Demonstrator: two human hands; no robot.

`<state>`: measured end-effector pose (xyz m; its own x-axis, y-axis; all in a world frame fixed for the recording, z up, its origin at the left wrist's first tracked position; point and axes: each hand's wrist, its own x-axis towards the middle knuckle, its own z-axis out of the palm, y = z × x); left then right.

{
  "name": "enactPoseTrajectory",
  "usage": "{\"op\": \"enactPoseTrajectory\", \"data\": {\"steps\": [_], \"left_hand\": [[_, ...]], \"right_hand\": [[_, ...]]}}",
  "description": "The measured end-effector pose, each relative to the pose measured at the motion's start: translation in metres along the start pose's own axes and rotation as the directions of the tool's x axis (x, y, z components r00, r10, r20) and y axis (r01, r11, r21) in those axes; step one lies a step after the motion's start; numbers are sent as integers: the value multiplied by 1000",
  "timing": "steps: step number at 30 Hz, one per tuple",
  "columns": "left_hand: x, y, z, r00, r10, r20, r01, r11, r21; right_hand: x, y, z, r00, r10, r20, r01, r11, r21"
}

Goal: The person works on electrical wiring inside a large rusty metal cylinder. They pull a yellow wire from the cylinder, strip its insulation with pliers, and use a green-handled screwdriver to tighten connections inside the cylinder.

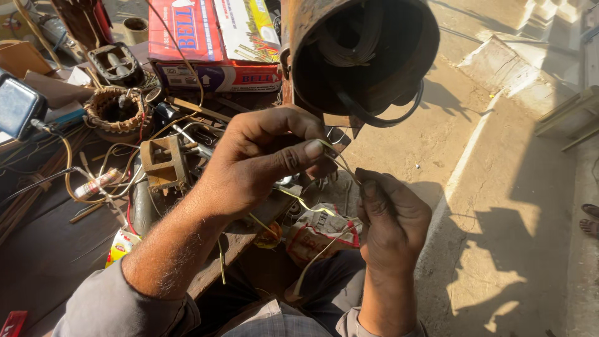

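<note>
Sunlit concrete ground [499, 206] fills the right half of the frame, with hard shadows across it, while a dark, cluttered workbench [43, 249] takes the left. Centre frame, both hands are busy on a thin yellowish wire [340, 161]: the left hand [259, 162] comes in from the lower left, thumb and forefinger pinched shut on the strand near its top, and the right hand [393, 218] sits just below and to the right, fingers curled closed round the same wire. More of it trails down between the hands (a pale loop running toward the lap). Just beneath them lies a crumpled red-and-white packet [321, 234]. Looming at the top centre is a rusty round motor housing [362, 50], its open mouth showing dark windings inside. Upper left, red-and-blue cardboard boxes [212, 43] stand at the back of the bench, with a copper-wound coil [115, 112] to their left and a small square metal frame [163, 163] just beside the left wrist. A bare foot [589, 218] peeks in at the right edge
</note>
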<state>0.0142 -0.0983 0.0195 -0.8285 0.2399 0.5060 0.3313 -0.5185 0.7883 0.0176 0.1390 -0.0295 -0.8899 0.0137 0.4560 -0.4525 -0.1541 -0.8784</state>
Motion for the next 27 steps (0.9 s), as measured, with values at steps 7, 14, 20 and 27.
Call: {"op": "enactPoseTrajectory", "data": {"steps": [7, 14, 20, 27], "left_hand": [[12, -8, 37, 997, 29, -65, -37, 990, -134], [15, -21, 40, 993, 66, -102, -77, 991, -110], [12, -23, 37, 997, 65, -29, -63, 996, 70], [6, -26, 32, 992, -112, -64, 100, 981, -165]], "right_hand": [[-10, -18, 7, 896, -444, 1, 387, 780, -492], [3, -4, -4, 996, 28, 90, -47, 976, 213], [5, 7, -14, 974, 89, 209, -147, 949, 278], [-3, 13, -13, 963, 155, 219, -235, 884, 404]]}}
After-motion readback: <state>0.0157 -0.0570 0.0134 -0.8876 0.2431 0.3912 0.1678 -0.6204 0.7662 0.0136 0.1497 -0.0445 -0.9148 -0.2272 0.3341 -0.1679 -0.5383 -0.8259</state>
